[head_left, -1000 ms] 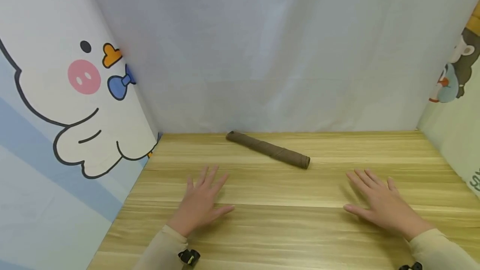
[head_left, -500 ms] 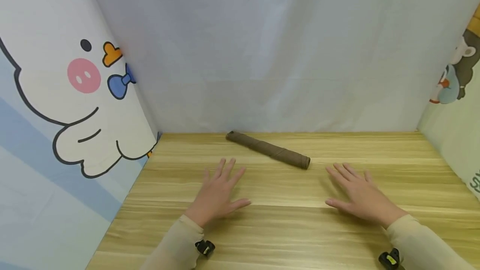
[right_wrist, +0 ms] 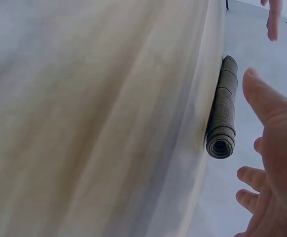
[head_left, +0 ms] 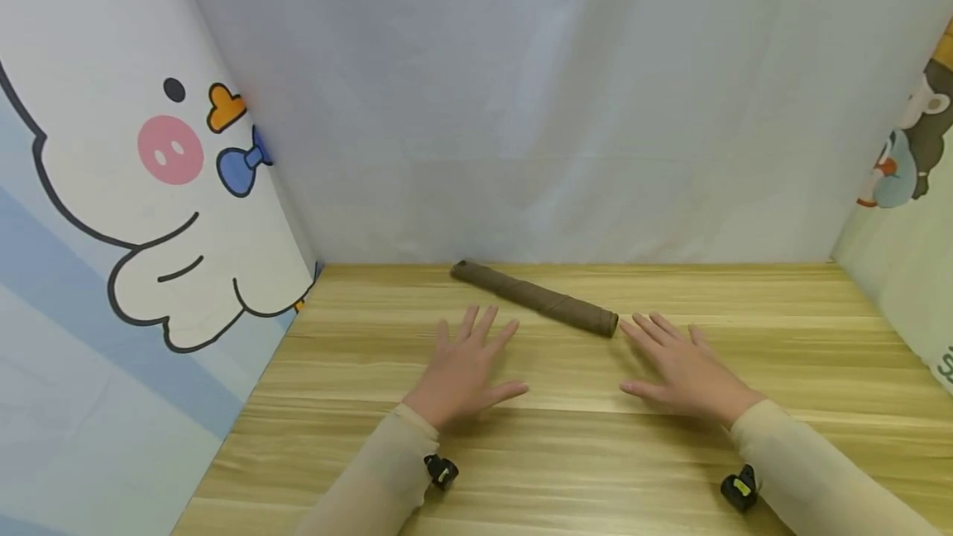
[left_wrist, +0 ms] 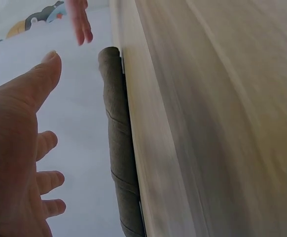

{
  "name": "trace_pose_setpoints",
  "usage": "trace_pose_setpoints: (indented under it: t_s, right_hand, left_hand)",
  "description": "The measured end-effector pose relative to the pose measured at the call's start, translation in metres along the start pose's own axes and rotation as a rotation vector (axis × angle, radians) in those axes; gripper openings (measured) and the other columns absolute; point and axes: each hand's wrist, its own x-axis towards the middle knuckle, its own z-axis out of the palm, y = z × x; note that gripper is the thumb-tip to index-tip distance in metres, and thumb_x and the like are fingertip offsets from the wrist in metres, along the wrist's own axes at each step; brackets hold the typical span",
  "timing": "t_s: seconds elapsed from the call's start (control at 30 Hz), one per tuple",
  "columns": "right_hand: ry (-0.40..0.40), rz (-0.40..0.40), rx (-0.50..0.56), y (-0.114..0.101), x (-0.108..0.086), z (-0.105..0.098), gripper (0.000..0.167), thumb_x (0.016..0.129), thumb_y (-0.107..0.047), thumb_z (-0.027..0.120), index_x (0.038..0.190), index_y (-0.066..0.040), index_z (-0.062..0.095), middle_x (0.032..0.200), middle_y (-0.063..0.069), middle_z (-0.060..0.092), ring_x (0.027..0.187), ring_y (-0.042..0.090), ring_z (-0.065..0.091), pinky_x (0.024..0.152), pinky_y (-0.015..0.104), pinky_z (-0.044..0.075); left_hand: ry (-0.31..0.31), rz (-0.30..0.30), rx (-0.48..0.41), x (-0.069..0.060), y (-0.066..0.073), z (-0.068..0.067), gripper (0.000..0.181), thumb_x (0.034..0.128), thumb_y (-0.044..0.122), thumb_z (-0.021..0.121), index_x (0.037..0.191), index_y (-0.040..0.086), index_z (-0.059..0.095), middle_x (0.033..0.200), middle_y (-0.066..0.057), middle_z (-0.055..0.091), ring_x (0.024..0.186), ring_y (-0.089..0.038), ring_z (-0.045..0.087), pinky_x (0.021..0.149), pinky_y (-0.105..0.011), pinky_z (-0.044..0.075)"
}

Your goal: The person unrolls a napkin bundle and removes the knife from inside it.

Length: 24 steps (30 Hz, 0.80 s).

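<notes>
One dark brown, cylindrical roll of sheet material (head_left: 534,298) lies on the yellowish wood-grain table (head_left: 566,470), its long axis slanting from far left to near right. In the head view, it lies ahead and leftward of the bare right hand (head_left: 681,375), the nearer one, whose fingers reach just beside its near end; it lies ahead and rightward of the bare left hand (head_left: 462,375). Fingers on both are spread, holding nothing. Against half a second earlier, the hands are closer together; the roll lies unmoved.
</notes>
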Motion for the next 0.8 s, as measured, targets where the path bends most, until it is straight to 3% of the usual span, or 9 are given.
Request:
trace_pose_setpoints:
  t_s: [0.37,0.5,0.8]
  right_hand:
    - [-0.013,-0.015,-0.011,0.001,0.025,0.001,0.085,0.086,-0.06,0.061,0.152,-0.015,0.032,0.153,0.017,0.032,0.14,0.04,0.026,0.1,0.073,0.017]
    - [-0.026,-0.021,0.004,0.0,0.034,0.003,0.083,0.087,-0.058,0.062,0.152,-0.016,0.032,0.152,0.016,0.033,0.14,0.039,0.025,0.101,0.073,0.016]
    - [-0.058,-0.012,0.024,-0.004,0.049,0.004,0.082,0.087,-0.056,0.063,0.152,-0.016,0.032,0.152,0.017,0.032,0.14,0.04,0.025,0.101,0.074,0.014]
  left_hand:
    - [-0.047,0.018,0.019,0.037,0.016,0.001,0.087,0.0846,0.078,0.041,0.154,0.028,0.025,0.159,-0.012,0.018,0.144,-0.037,0.016,0.099,-0.071,0.026]
    - [-0.097,-0.017,0.027,0.048,0.016,0.005,0.088,0.0848,0.078,0.04,0.155,0.029,0.021,0.16,-0.011,0.015,0.145,-0.036,0.014,0.1,-0.07,0.025]
    - [-0.224,-0.087,-0.051,0.068,0.014,0.012,0.089,0.0836,0.08,0.039,0.155,0.031,0.019,0.16,-0.01,0.011,0.145,-0.036,0.01,0.103,-0.07,0.02]
